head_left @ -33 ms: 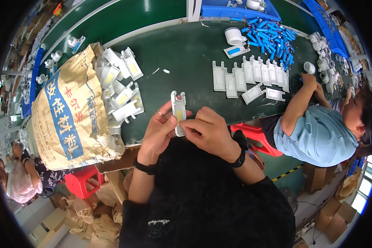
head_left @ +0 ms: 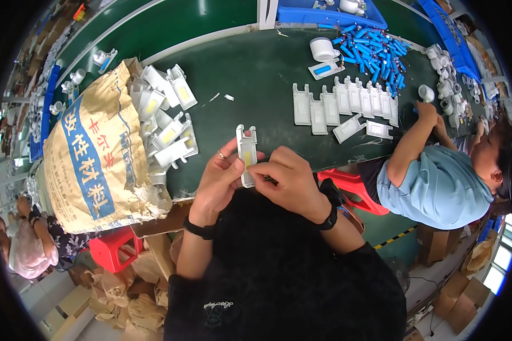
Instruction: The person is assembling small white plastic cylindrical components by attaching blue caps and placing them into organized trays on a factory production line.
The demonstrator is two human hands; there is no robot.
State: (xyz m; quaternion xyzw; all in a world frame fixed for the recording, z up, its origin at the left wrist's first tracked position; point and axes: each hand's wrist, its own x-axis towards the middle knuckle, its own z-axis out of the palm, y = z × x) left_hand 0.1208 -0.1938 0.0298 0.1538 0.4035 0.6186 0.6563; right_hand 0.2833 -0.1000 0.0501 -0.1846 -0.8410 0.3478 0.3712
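Observation:
My left hand (head_left: pixel 217 181) holds a white plastic lamp housing (head_left: pixel 247 149) upright near the table's front edge. Its thumb lies on the front, and fingers support the back and side. A yellow strip panel is set in the housing's face; two prongs stick up at its top. My right hand (head_left: pixel 290 179) is closed in a pinch, thumb and forefinger against the housing's lower right part. Whatever may be between those fingertips is too small to tell. Left of my hands, similar white housings (head_left: pixel 170 134) with yellow strips spill from a torn paper sack (head_left: pixel 91 153).
White housings (head_left: pixel 347 99) stand in a row on the green table (head_left: pixel 239 68). Behind them lie a pile of blue battery cells (head_left: pixel 375 54), a white round part (head_left: pixel 322 50) and a blue tray (head_left: pixel 330 18). A co-worker (head_left: pixel 432 182) sits at right beside a red stool (head_left: pixel 352 190).

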